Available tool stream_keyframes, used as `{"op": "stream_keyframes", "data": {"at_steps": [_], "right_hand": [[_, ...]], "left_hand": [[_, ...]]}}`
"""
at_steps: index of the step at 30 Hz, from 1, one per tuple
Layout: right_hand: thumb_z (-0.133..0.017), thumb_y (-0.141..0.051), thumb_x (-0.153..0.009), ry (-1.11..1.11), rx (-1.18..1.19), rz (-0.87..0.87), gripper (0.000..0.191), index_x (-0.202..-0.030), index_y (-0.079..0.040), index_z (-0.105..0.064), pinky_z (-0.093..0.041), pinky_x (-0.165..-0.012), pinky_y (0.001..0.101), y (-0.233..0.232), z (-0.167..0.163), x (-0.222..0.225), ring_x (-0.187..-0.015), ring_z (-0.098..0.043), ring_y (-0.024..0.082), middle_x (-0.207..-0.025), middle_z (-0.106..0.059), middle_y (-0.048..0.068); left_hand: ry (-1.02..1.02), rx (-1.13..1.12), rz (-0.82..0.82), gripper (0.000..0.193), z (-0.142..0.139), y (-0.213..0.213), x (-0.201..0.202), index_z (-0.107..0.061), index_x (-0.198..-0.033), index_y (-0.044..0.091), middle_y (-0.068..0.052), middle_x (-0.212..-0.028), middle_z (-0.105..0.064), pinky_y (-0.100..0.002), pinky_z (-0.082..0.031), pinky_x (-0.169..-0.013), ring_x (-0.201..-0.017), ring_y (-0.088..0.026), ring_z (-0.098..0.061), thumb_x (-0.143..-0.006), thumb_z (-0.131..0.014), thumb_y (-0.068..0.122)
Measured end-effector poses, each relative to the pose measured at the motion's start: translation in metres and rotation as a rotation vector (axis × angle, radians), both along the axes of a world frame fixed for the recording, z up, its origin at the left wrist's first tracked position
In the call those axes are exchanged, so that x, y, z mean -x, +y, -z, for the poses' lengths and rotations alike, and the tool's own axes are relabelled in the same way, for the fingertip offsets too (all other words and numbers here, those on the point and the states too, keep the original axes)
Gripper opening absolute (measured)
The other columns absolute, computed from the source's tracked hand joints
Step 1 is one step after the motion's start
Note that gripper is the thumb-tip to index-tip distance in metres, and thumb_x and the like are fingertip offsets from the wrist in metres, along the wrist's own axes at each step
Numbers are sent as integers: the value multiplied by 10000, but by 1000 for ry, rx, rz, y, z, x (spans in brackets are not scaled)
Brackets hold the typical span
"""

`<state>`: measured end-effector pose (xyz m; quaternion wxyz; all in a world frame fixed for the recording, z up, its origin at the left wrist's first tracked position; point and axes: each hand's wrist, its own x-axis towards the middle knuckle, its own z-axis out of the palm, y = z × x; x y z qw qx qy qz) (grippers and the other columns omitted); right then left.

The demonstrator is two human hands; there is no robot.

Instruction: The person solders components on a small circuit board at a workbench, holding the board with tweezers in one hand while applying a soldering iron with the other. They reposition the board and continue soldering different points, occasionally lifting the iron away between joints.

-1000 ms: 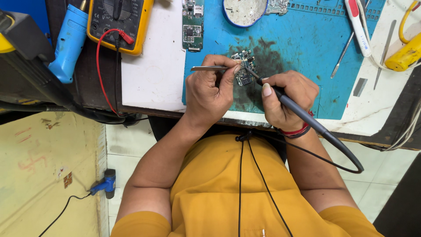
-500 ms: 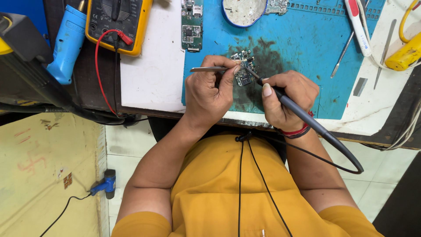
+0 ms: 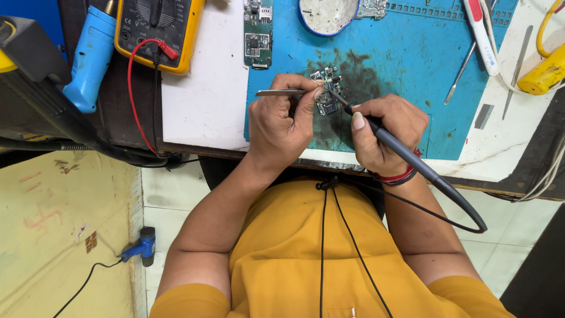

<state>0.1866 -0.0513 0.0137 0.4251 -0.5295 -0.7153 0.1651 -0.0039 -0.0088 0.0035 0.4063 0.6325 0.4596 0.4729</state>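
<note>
A small dark circuit board lies on a stained blue work mat. My left hand pinches metal tweezers, whose tips rest at the board's left side. My right hand grips a black soldering iron like a pen. Its thin tip touches the board from the right. A black cord runs from the iron's handle down past my right wrist, which wears a red band.
A yellow multimeter with a red lead and a blue hot-air tool lie at the left. A second green circuit board, a round blue tin, spare tweezers and a yellow tool surround the mat. Another blue tool lies on the floor.
</note>
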Motion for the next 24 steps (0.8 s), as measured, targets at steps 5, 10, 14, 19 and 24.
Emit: {"op": "stream_keyframes", "data": {"at_steps": [5,10,14,19,24], "right_hand": [[-678,-66,-995,-11,-3,7,81,-945,-15,-640,-476,-606,324,0,0,0,-649,-629,243,-855,-697,106],[-672,-67,-1015,3,-8,-8,86,-954,-27,-626,-497,-631,318,0,1,0,-663,-649,238,-895,-714,107],[-675,-67,-983,-6,3,8,75,-940,-18,-638,-476,-605,320,0,0,0,-669,-632,250,-851,-697,108],[-673,-69,-1006,-1,8,9,77,-953,-23,-640,-485,-616,318,0,0,1,-651,-643,236,-875,-707,106],[-674,-69,-990,3,-6,1,79,-943,-19,-636,-478,-609,325,1,0,0,-638,-630,242,-861,-701,110]], "left_hand": [[12,17,-2,90,-1,0,1,-620,-1068,58,-56,-953,-761,-239,-578,-650,-757,-101,-744,-1035,-704,57],[3,25,-1,89,-2,0,1,-616,-1069,58,-58,-967,-764,-239,-587,-663,-776,-102,-752,-1039,-700,59],[5,16,1,90,-2,0,1,-615,-1068,55,-60,-967,-763,-239,-584,-664,-778,-105,-751,-1038,-699,58],[13,-1,1,86,0,0,1,-616,-1066,57,-60,-968,-761,-236,-591,-666,-781,-109,-756,-1041,-699,56],[10,3,0,92,0,0,0,-616,-1068,54,-63,-960,-760,-242,-590,-668,-770,-111,-751,-1037,-703,51]]}}
